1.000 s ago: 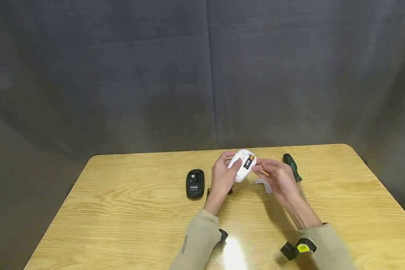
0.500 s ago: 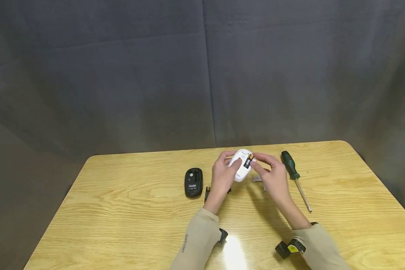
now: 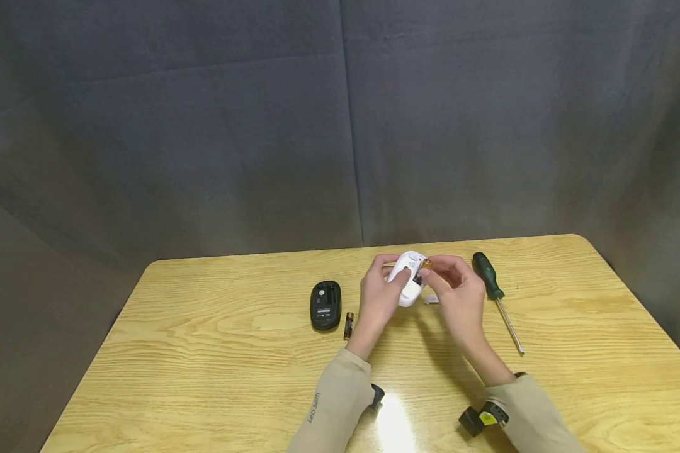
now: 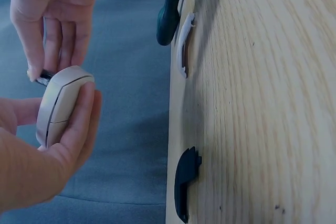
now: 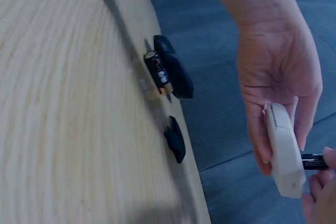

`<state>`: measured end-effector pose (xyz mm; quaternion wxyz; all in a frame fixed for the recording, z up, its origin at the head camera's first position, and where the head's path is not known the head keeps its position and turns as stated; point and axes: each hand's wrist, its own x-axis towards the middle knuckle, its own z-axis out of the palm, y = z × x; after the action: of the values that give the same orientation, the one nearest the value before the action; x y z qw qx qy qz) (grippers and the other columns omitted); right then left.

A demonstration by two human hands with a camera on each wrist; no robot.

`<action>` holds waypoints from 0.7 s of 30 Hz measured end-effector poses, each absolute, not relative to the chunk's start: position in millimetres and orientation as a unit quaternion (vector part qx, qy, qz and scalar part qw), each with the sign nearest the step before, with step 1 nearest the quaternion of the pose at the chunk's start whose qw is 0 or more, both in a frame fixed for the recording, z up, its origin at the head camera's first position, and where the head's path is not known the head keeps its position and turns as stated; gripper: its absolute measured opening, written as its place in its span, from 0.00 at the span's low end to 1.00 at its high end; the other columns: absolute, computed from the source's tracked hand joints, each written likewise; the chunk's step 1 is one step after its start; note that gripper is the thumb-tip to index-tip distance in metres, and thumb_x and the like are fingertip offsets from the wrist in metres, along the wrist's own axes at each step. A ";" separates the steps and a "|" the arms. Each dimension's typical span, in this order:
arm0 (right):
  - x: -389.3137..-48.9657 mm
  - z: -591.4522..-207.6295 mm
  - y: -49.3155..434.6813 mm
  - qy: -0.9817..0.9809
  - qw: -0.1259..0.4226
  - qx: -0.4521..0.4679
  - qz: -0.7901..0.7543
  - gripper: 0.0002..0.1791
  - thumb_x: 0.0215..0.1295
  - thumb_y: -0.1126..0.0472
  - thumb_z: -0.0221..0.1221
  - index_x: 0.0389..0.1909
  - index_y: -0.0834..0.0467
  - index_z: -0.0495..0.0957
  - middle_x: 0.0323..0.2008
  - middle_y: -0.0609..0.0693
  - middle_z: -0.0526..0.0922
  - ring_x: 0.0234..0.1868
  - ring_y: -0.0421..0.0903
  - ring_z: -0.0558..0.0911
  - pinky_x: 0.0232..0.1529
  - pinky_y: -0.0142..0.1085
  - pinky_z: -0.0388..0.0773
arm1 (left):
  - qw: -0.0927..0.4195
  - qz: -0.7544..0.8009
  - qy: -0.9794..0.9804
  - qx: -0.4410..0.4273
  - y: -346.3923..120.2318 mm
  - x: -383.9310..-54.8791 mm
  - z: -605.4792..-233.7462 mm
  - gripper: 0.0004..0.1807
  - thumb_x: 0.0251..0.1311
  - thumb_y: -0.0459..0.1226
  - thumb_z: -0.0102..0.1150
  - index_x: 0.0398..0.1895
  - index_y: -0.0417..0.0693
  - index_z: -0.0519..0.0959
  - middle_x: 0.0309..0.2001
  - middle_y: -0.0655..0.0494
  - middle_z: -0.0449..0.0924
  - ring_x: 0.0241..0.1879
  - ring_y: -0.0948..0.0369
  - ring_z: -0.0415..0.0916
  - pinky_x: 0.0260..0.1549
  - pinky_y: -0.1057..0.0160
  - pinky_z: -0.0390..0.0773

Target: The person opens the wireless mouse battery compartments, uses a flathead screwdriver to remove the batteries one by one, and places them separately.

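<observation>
A white computer mouse (image 3: 410, 292) is held underside up in my left hand (image 3: 378, 296), with the thumb on its base and fingers around its far side. My right hand (image 3: 459, 296) pinches an AA-type battery (image 3: 427, 264) between thumb and fingers at the mouse's battery slot. In the right wrist view the battery (image 5: 313, 161) sticks out from the mouse (image 5: 286, 156); its far end is hidden there. Both hands are raised above the table. The white battery cover (image 4: 184, 45) lies on the table below, partly hidden in the head view.
A black mouse (image 3: 325, 306) lies underside up on the wooden table (image 3: 221, 352), its battery slot uncovered. Beside it is a loose battery (image 3: 348, 326). A black cover (image 5: 176, 140) lies nearby. A green-handled screwdriver (image 3: 487, 277) lies to the right of my hands.
My right hand moved from the mouse's edge onto the battery and now grips it. The battery, lying in the slot earlier, is now tilted up and partly out.
</observation>
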<state>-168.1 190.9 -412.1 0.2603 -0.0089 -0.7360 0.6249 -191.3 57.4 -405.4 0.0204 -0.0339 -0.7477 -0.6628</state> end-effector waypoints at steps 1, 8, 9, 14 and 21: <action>-168.0 -411.2 191.4 -0.725 0.265 -0.009 0.635 0.12 0.63 0.73 0.69 0.46 0.71 0.83 0.37 0.48 0.86 0.40 0.38 0.84 0.47 0.28 0.80 | 0.022 -0.662 -0.749 -0.035 57.4 -191.4 -405.5 0.16 0.65 0.33 0.64 0.55 0.38 0.80 0.46 0.41 0.87 0.38 0.57 0.84 0.33 0.67 0.80; -169.9 -403.6 198.7 -0.630 0.222 -0.033 0.744 0.13 0.67 0.75 0.64 0.51 0.77 0.79 0.35 0.46 0.84 0.34 0.39 0.85 0.38 0.31 0.85 | 0.023 -0.654 -0.755 -0.032 56.9 -191.8 -406.2 0.17 0.63 0.32 0.64 0.55 0.39 0.80 0.47 0.40 0.86 0.39 0.57 0.83 0.36 0.65 0.80; -170.1 -402.8 200.0 -0.626 0.213 -0.038 0.749 0.14 0.67 0.75 0.64 0.51 0.77 0.79 0.35 0.47 0.84 0.35 0.40 0.85 0.38 0.32 0.85 | 0.021 -0.652 -0.757 -0.030 56.9 -191.7 -406.1 0.17 0.63 0.32 0.65 0.55 0.39 0.80 0.47 0.41 0.86 0.40 0.56 0.82 0.36 0.65 0.80; -170.7 -400.6 205.3 -0.630 0.182 -0.054 0.753 0.10 0.68 0.73 0.65 0.49 0.69 0.85 0.35 0.46 0.86 0.37 0.40 0.86 0.38 0.33 0.86 | 0.015 -0.639 -0.769 -0.024 57.4 -192.0 -405.6 0.18 0.63 0.33 0.65 0.55 0.40 0.80 0.47 0.42 0.86 0.39 0.56 0.81 0.37 0.64 0.80; -173.3 -401.4 211.4 -0.640 0.153 -0.065 0.750 0.13 0.68 0.73 0.65 0.52 0.72 0.83 0.36 0.45 0.88 0.37 0.39 0.86 0.38 0.32 0.85 | 0.023 -0.620 -0.784 -0.025 58.5 -190.7 -405.9 0.18 0.61 0.34 0.67 0.55 0.41 0.81 0.44 0.44 0.85 0.37 0.57 0.79 0.37 0.63 0.79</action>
<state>-173.3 211.4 -401.4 0.1532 -0.0650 -0.6399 0.7502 -190.7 58.5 -405.9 0.0231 -0.0252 -0.7835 -0.6204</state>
